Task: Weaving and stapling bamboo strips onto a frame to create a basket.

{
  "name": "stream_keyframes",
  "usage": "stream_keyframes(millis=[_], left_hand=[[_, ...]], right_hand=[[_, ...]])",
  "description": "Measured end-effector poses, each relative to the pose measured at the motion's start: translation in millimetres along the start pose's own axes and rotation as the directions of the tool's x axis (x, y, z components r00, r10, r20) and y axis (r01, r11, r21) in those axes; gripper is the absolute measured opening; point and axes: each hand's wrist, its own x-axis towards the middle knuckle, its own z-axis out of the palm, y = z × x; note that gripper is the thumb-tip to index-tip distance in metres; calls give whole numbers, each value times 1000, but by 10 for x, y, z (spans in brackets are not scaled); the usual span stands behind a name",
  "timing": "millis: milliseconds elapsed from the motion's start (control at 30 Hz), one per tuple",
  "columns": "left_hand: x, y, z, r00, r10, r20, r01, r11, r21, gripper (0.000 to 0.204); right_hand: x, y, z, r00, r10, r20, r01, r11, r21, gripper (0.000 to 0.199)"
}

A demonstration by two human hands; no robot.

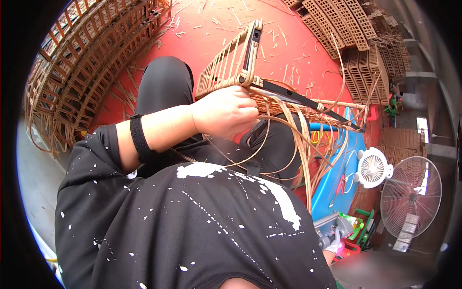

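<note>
My left hand [228,111] is closed, its fingers curled around a thin tan wicker strand [266,140] at the near corner of a chair-like frame. The frame [275,89] has black metal bars with holes, and its side panel [219,65] is wrapped in tan strands. The knuckles rest against the wrapped corner joint. Long loose strands [304,168] hang from the frame and loop across my lap. Beneath the hand, the fingertips are hidden. My right hand does not show; my torso covers that side.
Stacked brown woven panels [103,53] curve along the left, with more [361,62] at the far right. Strand scraps litter the red floor [207,19]. To the right are a blue surface [332,178], a small white fan [373,167], a large fan [411,196] and another person's gloved hand [333,244].
</note>
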Motion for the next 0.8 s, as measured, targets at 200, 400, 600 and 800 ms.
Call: stream_keyframes(millis=[200, 400, 600, 800], left_hand=[[-23, -23, 2, 999, 21, -32, -20, 1000, 16, 17], [-40, 5, 23, 1000, -3, -8, 3, 1000, -7, 16], [-78, -10, 76, 999, 24, -25, -24, 1000, -20, 17], [-60, -108, 77, 995, 72, -70, -75, 997, -36, 21]], right_hand=[[-327, -959, 1166, 961, -195, 199, 231, 956, -179, 46], [-678, -1314, 3040, 692, -294, 659, 528, 829, -186, 52], [-1223, -1446, 4368, 563, -69, 824, 753, 453, -477, 40], [-1483, -1514, 4775, 633, 150, 760, 753, 106, -649, 21]])
